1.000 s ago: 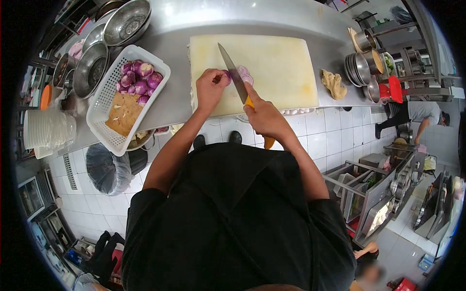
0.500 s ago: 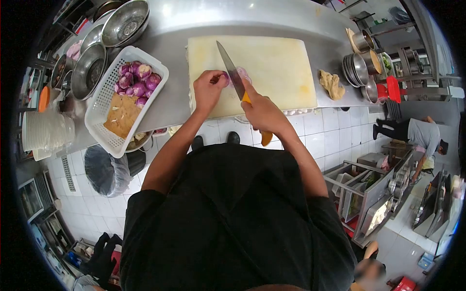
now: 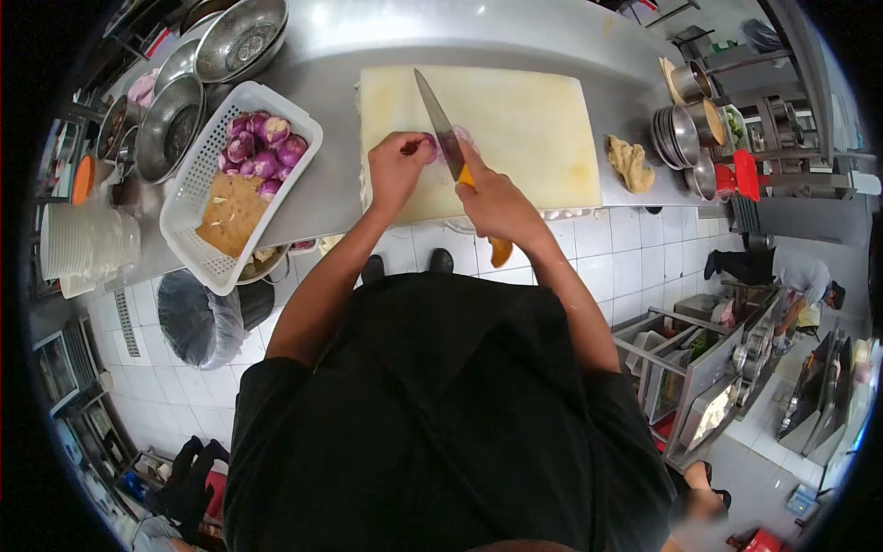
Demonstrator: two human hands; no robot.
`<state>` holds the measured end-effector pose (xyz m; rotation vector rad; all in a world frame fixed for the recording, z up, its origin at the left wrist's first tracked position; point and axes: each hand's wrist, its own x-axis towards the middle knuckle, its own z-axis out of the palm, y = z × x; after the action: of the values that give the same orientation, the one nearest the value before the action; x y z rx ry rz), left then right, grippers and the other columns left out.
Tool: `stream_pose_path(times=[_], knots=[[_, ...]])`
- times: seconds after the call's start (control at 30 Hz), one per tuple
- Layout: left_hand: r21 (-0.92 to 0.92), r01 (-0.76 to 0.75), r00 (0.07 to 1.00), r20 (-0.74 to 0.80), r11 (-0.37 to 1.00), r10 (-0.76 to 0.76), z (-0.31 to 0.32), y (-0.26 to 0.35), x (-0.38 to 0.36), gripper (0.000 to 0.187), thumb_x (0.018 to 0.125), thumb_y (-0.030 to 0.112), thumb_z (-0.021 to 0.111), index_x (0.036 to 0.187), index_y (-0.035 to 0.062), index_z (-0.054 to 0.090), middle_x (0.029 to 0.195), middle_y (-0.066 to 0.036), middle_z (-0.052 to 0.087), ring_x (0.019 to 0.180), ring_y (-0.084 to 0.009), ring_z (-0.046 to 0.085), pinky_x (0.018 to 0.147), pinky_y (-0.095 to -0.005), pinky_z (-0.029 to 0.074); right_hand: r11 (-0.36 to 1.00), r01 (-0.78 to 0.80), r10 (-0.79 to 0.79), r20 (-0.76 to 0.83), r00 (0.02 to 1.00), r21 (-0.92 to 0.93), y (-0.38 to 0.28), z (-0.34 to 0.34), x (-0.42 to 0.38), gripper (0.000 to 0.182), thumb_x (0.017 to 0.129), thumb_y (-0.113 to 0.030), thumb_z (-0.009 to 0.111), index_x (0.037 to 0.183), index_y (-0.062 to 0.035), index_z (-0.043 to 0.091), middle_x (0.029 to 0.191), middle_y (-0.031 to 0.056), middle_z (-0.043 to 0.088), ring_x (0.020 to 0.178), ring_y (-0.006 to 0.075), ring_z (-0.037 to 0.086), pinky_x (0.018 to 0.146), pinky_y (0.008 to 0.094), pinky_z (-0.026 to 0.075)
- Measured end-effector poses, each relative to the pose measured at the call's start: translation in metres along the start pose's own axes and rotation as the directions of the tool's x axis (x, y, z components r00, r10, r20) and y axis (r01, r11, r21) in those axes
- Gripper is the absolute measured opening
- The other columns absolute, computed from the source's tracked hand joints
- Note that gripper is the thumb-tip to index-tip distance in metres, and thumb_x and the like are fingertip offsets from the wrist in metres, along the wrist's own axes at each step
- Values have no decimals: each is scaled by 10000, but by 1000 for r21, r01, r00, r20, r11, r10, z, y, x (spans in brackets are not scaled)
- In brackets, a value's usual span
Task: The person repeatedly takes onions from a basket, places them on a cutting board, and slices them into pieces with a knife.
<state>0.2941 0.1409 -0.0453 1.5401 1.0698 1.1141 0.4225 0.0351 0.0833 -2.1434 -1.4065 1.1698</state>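
My right hand (image 3: 492, 198) is closed round the yellow handle of a large kitchen knife (image 3: 436, 115), its blade slanting away over the cutting board (image 3: 538, 129). On the board's left part, my left hand (image 3: 397, 166) pinches a purple onion (image 3: 430, 147) beside the blade, mostly hidden by the fingers. Thin onion slices (image 3: 463, 138) lie just right of the blade. Left of the board stands a white perforated basket (image 3: 189, 189). Whole peeled purple onions (image 3: 265, 164) fill its far half, and a flat brown piece (image 3: 230, 213) lies in the near half.
Steel bowls (image 3: 241, 41) stack up at the back left, near a pile of white containers (image 3: 83, 244). A crumpled tan cloth (image 3: 630, 164) lies right of the board, before stacked metal bowls (image 3: 676, 138). A lined bin (image 3: 198, 322) stands below the counter. Other people are farther off.
The knife and my right hand have shifted very slightly. My left hand keeps its pinch on the onion, and the whole view has moved a little.
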Motion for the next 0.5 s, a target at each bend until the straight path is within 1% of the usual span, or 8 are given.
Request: stream_pose_path(times=[0.03, 0.07, 0.13, 0.23, 0.27, 0.37, 0.43, 0.5], knots=[[3, -2, 1000, -2, 1000, 2, 0, 0, 1, 197, 841, 105, 728, 968, -44, 747, 834, -123, 748, 735, -162, 725, 713, -281, 572, 998, -57, 57, 45, 997, 9, -8, -5, -9, 742, 972, -143, 517, 1620, -128, 156, 780, 256, 682, 566, 293, 671, 653, 449, 555], [5, -5, 1000, -6, 1000, 5, 1, 1, 1, 200, 840, 107, 729, 968, -46, 747, 827, -123, 749, 731, -160, 725, 714, -280, 572, 1000, -10, 10, 4, 1000, -8, -1, 1, -6, 740, 973, -144, 518, 1619, -127, 157, 783, 264, 681, 585, 324, 673, 663, 462, 551], [-34, 52, 999, 8, 998, -51, 1, 4, 1, 200, 841, 107, 728, 966, -48, 748, 816, -123, 751, 723, -155, 724, 710, -279, 572, 995, 86, -89, -75, 993, -46, 26, 31, 9, 738, 975, -147, 520, 1617, -125, 158, 787, 281, 679, 622, 384, 676, 682, 487, 542], [-40, 78, 997, 3, 996, -78, 3, -1, 1, 201, 844, 107, 725, 966, -51, 749, 808, -124, 754, 719, -146, 722, 704, -277, 573, 981, 184, -194, -261, 946, -62, 50, 73, 47, 737, 977, -157, 528, 1614, -128, 159, 824, 322, 670, 706, 480, 662, 716, 532, 521], [-34, 74, 997, -2, 997, -74, 4, -5, 3, 201, 845, 107, 723, 966, -52, 749, 806, -124, 755, 719, -143, 721, 702, -276, 573, 987, 160, -158, -234, 959, -9, 54, 70, 53, 736, 974, -159, 533, 1610, -130, 165, 840, 350, 657, 791, 558, 623, 746, 578, 492], [-93, 82, 996, 29, 992, -80, 3, -8, 3, 199, 846, 107, 726, 967, -49, 750, 813, -125, 758, 717, -144, 723, 698, -279, 574, 964, 202, -240, -231, 943, -176, 61, 57, 59, 745, 975, -160, 526, 1618, -140, 151, 858, 315, 679, 694, 468, 666, 697, 526, 526], [-71, 59, 998, 27, 996, -57, 2, -2, 6, 197, 847, 104, 726, 970, -48, 750, 810, -121, 755, 717, -147, 724, 701, -279, 574, 989, 121, -131, -117, 985, -88, 40, 27, 40, 755, 975, -166, 524, 1623, -144, 137, 879, 281, 691, 623, 381, 669, 657, 478, 542], [-47, 42, 999, 26, 998, -41, 1, -5, 2, 194, 849, 102, 726, 971, -48, 749, 809, -119, 752, 716, -150, 725, 703, -278, 574, 1000, 17, -17, 2, 1000, -17, 6, 4, 10, 765, 976, -175, 524, 1628, -147, 125, 897, 249, 699, 565, 296, 659, 622, 429, 552]])
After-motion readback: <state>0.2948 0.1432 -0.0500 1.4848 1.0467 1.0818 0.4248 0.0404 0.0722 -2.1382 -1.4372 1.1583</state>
